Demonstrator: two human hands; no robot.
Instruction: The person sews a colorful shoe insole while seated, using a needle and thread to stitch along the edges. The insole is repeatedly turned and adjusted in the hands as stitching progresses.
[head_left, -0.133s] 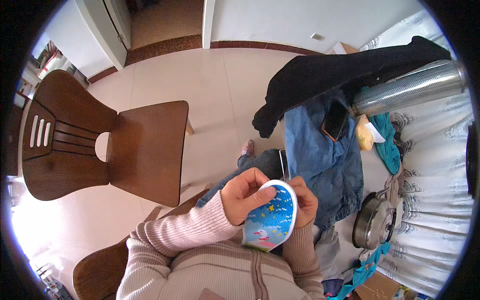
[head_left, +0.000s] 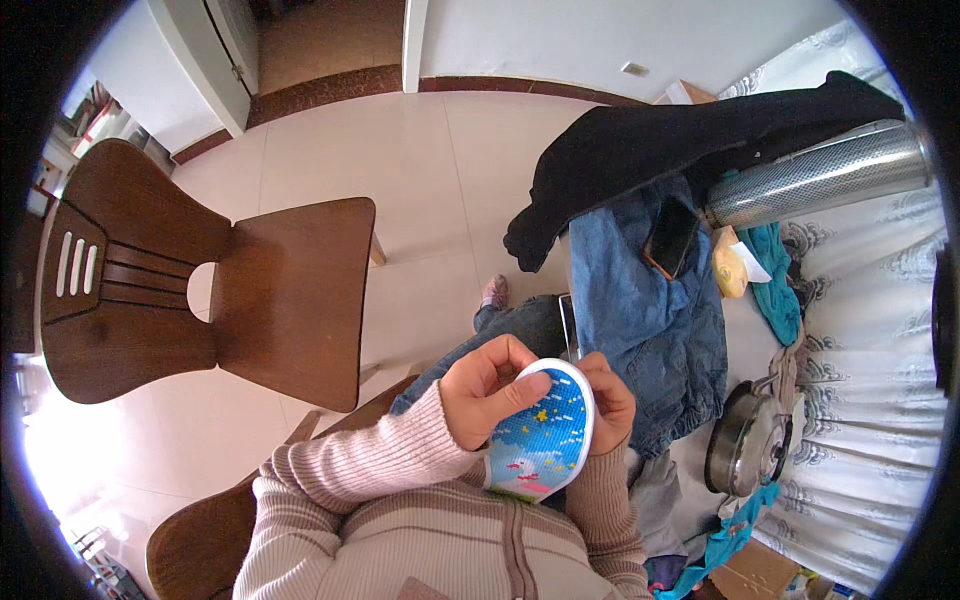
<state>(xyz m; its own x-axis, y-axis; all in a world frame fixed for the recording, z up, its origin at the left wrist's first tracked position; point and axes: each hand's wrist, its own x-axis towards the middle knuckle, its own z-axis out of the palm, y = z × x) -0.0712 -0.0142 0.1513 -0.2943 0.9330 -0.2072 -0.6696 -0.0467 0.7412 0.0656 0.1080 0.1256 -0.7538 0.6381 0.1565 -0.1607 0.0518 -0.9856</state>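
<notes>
In front of my body I hold a cross-stitched insole [head_left: 545,440], blue with white dashes, yellow stars and some pink near its lower end, edged with a white border. My left hand [head_left: 487,393] grips its upper left part, thumb lying on the stitched face and fingers curled behind. At the upper right border, my right hand [head_left: 610,403] is closed with bent fingers; its fingertips are partly hidden behind the insole. Whether a needle or thread is between the fingers cannot be made out.
A brown wooden chair [head_left: 290,300] stands to the left. On the right, blue jeans [head_left: 625,290] and a black garment [head_left: 680,150] lie over a surface with a dark phone [head_left: 671,238], a perforated metal cylinder [head_left: 820,178] and a lidded pot [head_left: 745,440]. A patterned curtain [head_left: 860,440] hangs beyond.
</notes>
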